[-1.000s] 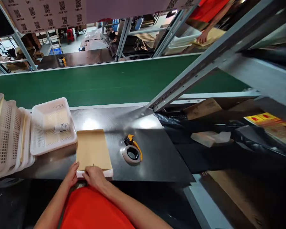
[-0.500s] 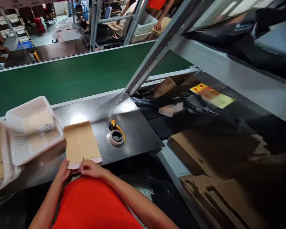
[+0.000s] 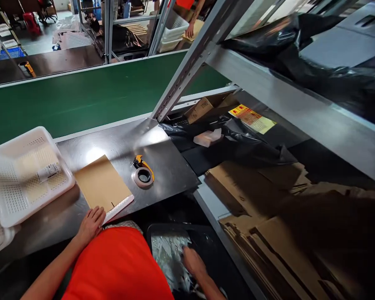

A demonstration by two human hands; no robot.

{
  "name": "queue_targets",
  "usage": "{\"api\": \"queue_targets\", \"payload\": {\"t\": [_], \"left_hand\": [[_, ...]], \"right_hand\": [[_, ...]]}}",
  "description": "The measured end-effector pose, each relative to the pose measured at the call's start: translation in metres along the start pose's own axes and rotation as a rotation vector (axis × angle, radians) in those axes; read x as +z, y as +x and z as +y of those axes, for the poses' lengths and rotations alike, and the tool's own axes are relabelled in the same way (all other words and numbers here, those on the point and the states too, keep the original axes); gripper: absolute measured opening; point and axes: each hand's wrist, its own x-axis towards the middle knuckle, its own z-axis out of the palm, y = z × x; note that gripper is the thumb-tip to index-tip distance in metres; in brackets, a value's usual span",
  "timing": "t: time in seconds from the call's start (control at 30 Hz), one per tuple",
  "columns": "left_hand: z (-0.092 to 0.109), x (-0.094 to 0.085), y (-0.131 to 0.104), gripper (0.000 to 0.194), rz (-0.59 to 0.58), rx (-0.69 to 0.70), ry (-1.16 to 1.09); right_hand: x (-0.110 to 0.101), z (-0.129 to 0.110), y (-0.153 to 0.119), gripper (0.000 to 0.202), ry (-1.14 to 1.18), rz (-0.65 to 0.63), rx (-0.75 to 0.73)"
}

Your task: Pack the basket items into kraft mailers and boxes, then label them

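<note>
A tan padded mailer envelope (image 3: 104,181) lies at a slant on the metal table, its whitish flap edge (image 3: 120,207) toward me, with a small dark mark near the flap. My left hand (image 3: 93,222) rests with extended fingers on the envelope's near left corner. Off the table's front edge, my right hand (image 3: 193,261) is above a black bin (image 3: 153,228) that contains a heap of pale, shiny strips (image 3: 170,250). The right fingers look curled together; whatever is in them is hidden. A tape dispenser with a roll of tape (image 3: 143,177) stands to the envelope's right.
White perforated baskets (image 3: 31,175) stand at left, one with a labelled item inside. A green conveyor belt (image 3: 81,104) runs behind the table. Metal shelf framing (image 3: 187,66) rises at centre. Flattened cardboard (image 3: 268,233) is stacked at right. Across the belt, another person's hand (image 3: 190,30) shows.
My right hand has left the envelope's flap and moved right, down over the bin. The envelope has turned askew, and my left hand now lies flatter on its corner. The view has shifted right.
</note>
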Motion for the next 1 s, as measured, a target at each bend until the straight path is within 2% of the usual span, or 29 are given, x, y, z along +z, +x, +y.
{"api": "queue_targets", "payload": {"t": [0.03,0.07,0.13,0.2,0.27,0.3,0.37,0.43,0.53,0.6,0.7,0.87,0.93,1.0], "left_hand": [[0.001,0.000,0.004,0.050,0.005,0.002,-0.014],[0.000,0.001,0.006,0.042,0.027,-0.003,-0.042],[-0.003,0.002,0.001,0.029,0.108,-0.030,-0.126],[-0.007,0.004,-0.011,0.031,0.223,-0.091,-0.217],[-0.008,0.004,-0.026,0.031,0.317,-0.153,-0.283],[-0.008,0.004,-0.033,0.030,0.346,-0.181,-0.300],[-0.005,0.005,-0.042,0.030,0.373,-0.241,-0.302],[0.000,0.005,-0.045,0.030,0.392,-0.307,-0.291],[0.008,0.008,-0.041,0.030,0.441,-0.407,-0.284],[0.012,0.010,-0.035,0.030,0.451,-0.484,-0.257],[0.015,0.009,-0.024,0.029,0.415,-0.616,-0.162],[0.013,-0.004,-0.011,0.023,0.259,-0.936,-0.060],[0.012,-0.005,-0.006,0.015,0.287,-0.885,0.030],[0.012,0.000,0.000,0.022,0.304,-0.606,0.129]], "right_hand": [[0.018,-0.022,0.015,0.009,-0.008,-0.027,-0.055],[0.034,-0.048,0.031,0.016,-0.006,-0.064,-0.141],[0.062,-0.103,0.059,0.042,-0.009,-0.161,-0.460],[0.080,-0.154,0.081,0.057,-0.022,-0.343,-0.732],[0.092,-0.189,0.095,0.065,-0.044,-0.560,-0.887],[0.096,-0.199,0.099,0.062,-0.054,-0.651,-0.926],[0.105,-0.206,0.104,0.039,-0.058,-0.746,-0.945],[0.114,-0.201,0.106,0.019,-0.048,-0.754,-0.931],[0.126,-0.186,0.107,0.023,-0.022,-0.695,-0.899],[0.132,-0.178,0.106,0.025,-0.008,-0.622,-0.898],[0.144,-0.172,0.104,0.029,-0.028,-0.441,-0.923],[0.166,-0.170,0.095,0.020,-0.068,-0.215,-0.859],[0.176,-0.171,0.087,0.018,-0.113,-0.126,-0.831],[0.184,-0.172,0.076,0.022,-0.212,0.000,-0.818]]}}
